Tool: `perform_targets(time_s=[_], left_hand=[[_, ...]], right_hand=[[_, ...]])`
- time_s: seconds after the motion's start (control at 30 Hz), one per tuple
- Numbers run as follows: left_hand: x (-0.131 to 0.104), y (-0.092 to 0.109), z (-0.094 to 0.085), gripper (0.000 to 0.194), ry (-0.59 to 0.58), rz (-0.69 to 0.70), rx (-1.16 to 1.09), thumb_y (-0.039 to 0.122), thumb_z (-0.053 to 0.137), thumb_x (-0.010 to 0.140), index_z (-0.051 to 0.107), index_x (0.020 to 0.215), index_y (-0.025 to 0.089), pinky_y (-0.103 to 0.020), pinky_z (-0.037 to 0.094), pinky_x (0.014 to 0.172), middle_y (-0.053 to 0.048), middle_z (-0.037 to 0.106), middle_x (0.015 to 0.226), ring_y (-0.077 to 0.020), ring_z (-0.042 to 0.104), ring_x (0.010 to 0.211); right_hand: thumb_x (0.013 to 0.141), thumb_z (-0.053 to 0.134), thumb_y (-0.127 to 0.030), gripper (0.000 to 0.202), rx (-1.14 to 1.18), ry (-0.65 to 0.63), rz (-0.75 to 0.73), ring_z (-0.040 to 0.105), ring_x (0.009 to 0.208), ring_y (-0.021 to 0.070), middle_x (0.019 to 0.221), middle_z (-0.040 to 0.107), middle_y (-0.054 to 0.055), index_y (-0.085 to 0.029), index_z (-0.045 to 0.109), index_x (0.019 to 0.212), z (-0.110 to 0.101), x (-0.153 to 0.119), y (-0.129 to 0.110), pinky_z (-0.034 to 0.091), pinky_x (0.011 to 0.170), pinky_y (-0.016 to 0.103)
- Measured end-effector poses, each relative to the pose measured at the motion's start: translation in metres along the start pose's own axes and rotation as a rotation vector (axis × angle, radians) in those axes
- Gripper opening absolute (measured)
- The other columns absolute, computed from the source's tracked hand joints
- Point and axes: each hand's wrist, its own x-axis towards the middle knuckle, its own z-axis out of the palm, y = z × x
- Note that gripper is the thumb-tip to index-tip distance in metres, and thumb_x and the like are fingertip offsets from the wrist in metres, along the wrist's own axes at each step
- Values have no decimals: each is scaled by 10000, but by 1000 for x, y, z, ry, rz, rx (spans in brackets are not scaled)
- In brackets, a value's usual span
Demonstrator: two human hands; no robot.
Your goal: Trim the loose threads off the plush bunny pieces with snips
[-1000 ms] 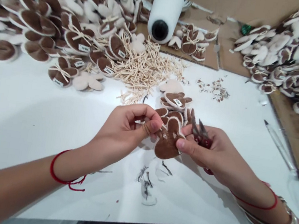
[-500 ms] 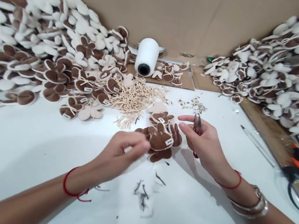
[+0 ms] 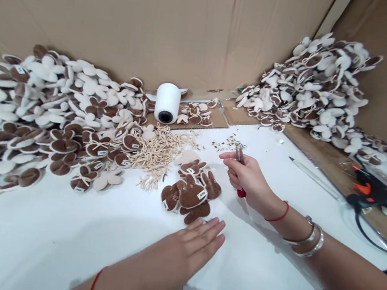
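Note:
Several brown rabbit-shaped felt pieces with small white labels lie in a cluster at the middle of the white table. Just in front of them, my left hand is stretched out with its fingers fairly straight and nothing held. It covers part of the table beneath it. My right hand, right of the cluster, is wrapped round small snips with red handles, their metal blades pointing up and away. A heap of short cream cords lies behind the cluster to the left.
White and brown felt pieces are piled high at the left and back right. A white cylindrical device stands at the back. To the right lie a pen-like tool and a black-and-orange glue gun. Cardboard walls the back.
My left hand has left the rabbit pieces, moved nearer to me and straightened its fingers. My right hand still holds the snips, its fingers more closed. The camera view has shifted.

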Motion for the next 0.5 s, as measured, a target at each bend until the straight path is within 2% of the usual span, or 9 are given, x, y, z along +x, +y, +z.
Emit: perform_targets(time_s=[0.07, 0.1, 0.2, 0.27, 0.37, 0.4, 0.43, 0.47, 0.5], left_hand=[[5, 7, 4, 928, -41, -126, 43, 608, 549, 861, 238, 1503, 16, -548, 100, 1206, -242, 92, 1571, -374, 52, 1478], [7, 10, 3, 913, -46, -133, 17, 599, 554, 862, 255, 1498, 17, -540, 120, 1207, -239, 100, 1568, -371, 68, 1476], [7, 16, -5, 637, -147, 57, -215, 448, 486, 944, 394, 1461, 89, -433, 211, 1210, -190, 346, 1520, -298, 297, 1439], [2, 16, -16, 575, -169, 150, -365, 398, 488, 947, 437, 1442, 111, -396, 245, 1196, -170, 454, 1466, -278, 371, 1404], [-12, 12, -38, 718, -140, 151, -487, 443, 696, 814, 448, 1436, 186, -398, 261, 1178, -133, 497, 1437, -295, 392, 1384], [-16, 9, -46, 740, -132, 108, -495, 448, 731, 786, 451, 1432, 222, -398, 267, 1172, -117, 488, 1444, -296, 386, 1387], [-18, 7, -51, 729, -145, 65, -484, 459, 741, 774, 469, 1417, 250, -411, 254, 1174, -106, 445, 1471, -303, 352, 1400], [-19, 4, -54, 779, -160, 78, -484, 501, 769, 724, 483, 1406, 254, -438, 211, 1182, -110, 422, 1480, -326, 325, 1405], [-17, 2, -54, 858, -225, 76, -462, 534, 786, 685, 446, 1421, 254, -467, 151, 1186, -113, 376, 1501, -348, 285, 1414]], right_hand=[[766, 566, -167, 118, 9, -14, 5, 189, 306, 46, 360, 289, -153, -150, 556, 882, 1, 0, 0, 134, 348, 196], [766, 565, -163, 114, 11, -19, 6, 193, 304, 47, 359, 292, -151, -151, 556, 879, 1, -1, 1, 136, 346, 195], [766, 565, -152, 97, 8, -17, 1, 206, 302, 48, 358, 307, -142, -158, 560, 863, 2, -3, 0, 136, 343, 196], [763, 571, -149, 87, 5, -11, -3, 215, 301, 49, 358, 318, -136, -164, 566, 848, 2, -3, 0, 132, 341, 198], [758, 579, -154, 74, 7, -7, -1, 220, 298, 52, 358, 316, -133, -171, 570, 829, 1, -3, -2, 126, 336, 204], [757, 579, -155, 72, 10, -6, 0, 219, 298, 52, 359, 313, -134, -172, 571, 826, 1, -2, -2, 125, 334, 204], [757, 578, -154, 68, 13, -5, 0, 217, 297, 51, 359, 310, -135, -172, 571, 823, 0, -2, -2, 125, 333, 203], [758, 577, -152, 63, 15, -6, 1, 218, 296, 50, 359, 310, -135, -171, 572, 818, 0, -2, -2, 127, 332, 202], [761, 576, -149, 57, 18, -7, 2, 220, 294, 50, 357, 311, -135, -170, 572, 813, 0, -1, -2, 129, 330, 200]])
